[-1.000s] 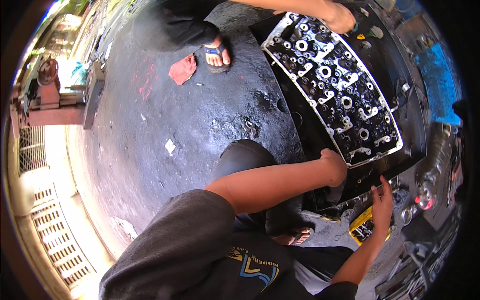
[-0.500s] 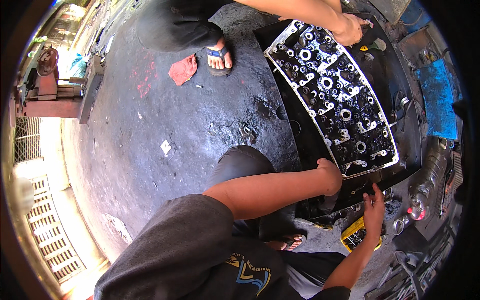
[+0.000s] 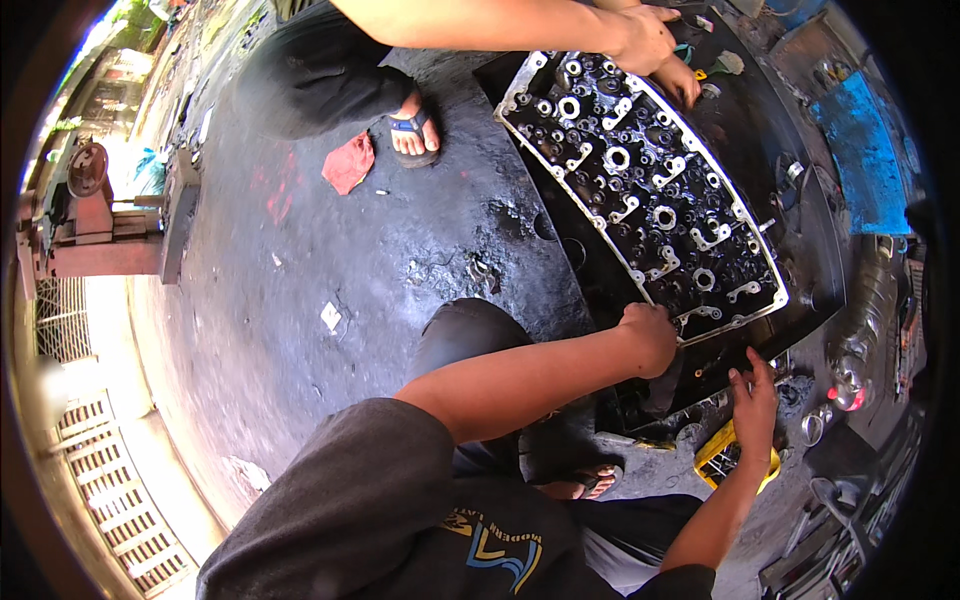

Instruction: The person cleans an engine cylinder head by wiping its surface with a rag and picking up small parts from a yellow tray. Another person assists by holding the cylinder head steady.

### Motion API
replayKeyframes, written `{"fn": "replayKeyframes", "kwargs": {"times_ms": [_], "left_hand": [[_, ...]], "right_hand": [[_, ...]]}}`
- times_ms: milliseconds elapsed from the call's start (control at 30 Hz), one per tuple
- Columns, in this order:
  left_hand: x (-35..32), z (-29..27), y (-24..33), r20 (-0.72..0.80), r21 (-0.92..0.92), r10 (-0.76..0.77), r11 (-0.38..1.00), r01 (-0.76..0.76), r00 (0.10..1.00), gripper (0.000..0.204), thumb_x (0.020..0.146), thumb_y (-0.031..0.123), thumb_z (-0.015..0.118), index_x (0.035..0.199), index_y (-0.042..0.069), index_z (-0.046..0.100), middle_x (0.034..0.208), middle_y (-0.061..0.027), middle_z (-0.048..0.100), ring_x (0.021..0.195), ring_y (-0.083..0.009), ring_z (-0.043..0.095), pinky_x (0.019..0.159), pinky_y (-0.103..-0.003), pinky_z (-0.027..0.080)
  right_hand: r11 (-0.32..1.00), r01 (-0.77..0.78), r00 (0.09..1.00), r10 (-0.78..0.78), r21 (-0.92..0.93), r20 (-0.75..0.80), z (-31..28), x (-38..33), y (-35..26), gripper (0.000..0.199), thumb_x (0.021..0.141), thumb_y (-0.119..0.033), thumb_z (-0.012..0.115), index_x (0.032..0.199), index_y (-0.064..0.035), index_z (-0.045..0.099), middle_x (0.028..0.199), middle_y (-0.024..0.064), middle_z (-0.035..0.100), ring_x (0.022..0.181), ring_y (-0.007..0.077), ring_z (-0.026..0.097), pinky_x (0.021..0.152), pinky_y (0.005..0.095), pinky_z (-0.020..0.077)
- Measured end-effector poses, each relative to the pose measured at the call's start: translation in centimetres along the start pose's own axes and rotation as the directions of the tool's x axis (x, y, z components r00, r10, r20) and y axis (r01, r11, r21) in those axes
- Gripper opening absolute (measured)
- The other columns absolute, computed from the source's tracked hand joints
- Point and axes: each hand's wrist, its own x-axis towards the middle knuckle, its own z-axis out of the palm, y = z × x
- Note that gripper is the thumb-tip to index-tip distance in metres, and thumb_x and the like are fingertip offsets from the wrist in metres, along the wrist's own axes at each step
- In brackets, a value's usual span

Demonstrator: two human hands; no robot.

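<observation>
A long oily engine cylinder head [image 3: 650, 190] with bright metal ports lies in a black tray [image 3: 800, 200] on the ground. My left hand [image 3: 650, 338] grips the near corner of the head, fingers curled on its edge. My right hand [image 3: 755, 400] presses on the tray's near rim, fingers spread, beside a yellow container [image 3: 725, 455]. At the far end another person's hands [image 3: 655, 45] rest on the head.
The other person crouches opposite, a sandalled foot [image 3: 410, 130] next to a red rag [image 3: 348, 162]. Dark oily concrete [image 3: 330, 260] lies to the left, with a reddish machine [image 3: 95, 215] at its edge. Metal parts [image 3: 860, 340] and a blue sheet [image 3: 860, 160] crowd the right.
My view has shifted, so the head sits lower and more central in the picture. Both my hands stay on the near end; the other person's hands remain at the far end.
</observation>
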Motion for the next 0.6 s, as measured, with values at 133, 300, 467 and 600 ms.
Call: {"fn": "replayKeyframes", "kwargs": {"times_ms": [133,300,467,600], "left_hand": [[-0.5,0.4,-0.5,-0.051,-0.014,0.055,0.998,-0.055,0.997,0.045,0.079,0.030,0.065,0.113,0.000,0.063,0.118,-0.0209,0.058,0.105,-0.0362,0.060,0.088,-0.044,0.050],[-1.0,1.0,-0.9,-0.044,0.000,0.087,0.996,-0.087,0.995,0.044,0.081,0.036,0.063,0.110,0.002,0.063,0.113,-0.0214,0.060,0.104,-0.0369,0.061,0.087,-0.045,0.050],[-1.3,0.5,-1.0,-0.112,0.067,0.121,0.991,-0.114,0.986,0.041,0.084,0.038,0.061,0.107,0.004,0.062,0.106,-0.0205,0.062,0.100,-0.0380,0.063,0.085,-0.046,0.051],[-1.1,0.3,-1.2,-0.102,0.079,0.154,0.986,-0.147,0.983,0.042,0.085,0.038,0.061,0.109,0.003,0.061,0.106,-0.0207,0.063,0.099,-0.0382,0.063,0.085,-0.047,0.051]], "right_hand": [[1.000,-0.011,0.999,0.011,-0.007,-0.031,0.1,-0.4,-0.1,0.044,0.087,-0.012,0.065,0.129,-0.0055,0.053,0.123,0.0164,0.057,0.097,0.0288,0.060,0.085,0.0370,0.0480],[0.999,0.026,0.985,-0.019,0.041,-0.173,0.1,-0.6,-0.1,0.044,0.086,-0.012,0.065,0.128,-0.0056,0.053,0.125,0.0168,0.057,0.097,0.0315,0.060,0.081,0.0365,0.0494],[0.816,0.048,0.912,0.199,0.576,-0.359,-0.7,2.6,-3.0,0.040,0.091,-0.007,0.062,0.130,-0.0034,0.053,0.109,0.0091,0.064,0.080,0.0083,0.056,0.067,0.0257,0.0475],[0.728,0.224,0.916,0.070,0.648,-0.395,-3.4,8.6,-7.3,0.037,0.093,-0.012,0.060,0.127,0.0015,0.054,0.104,0.0078,0.064,0.075,0.0074,0.056,0.062,0.0209,0.0465]]}}
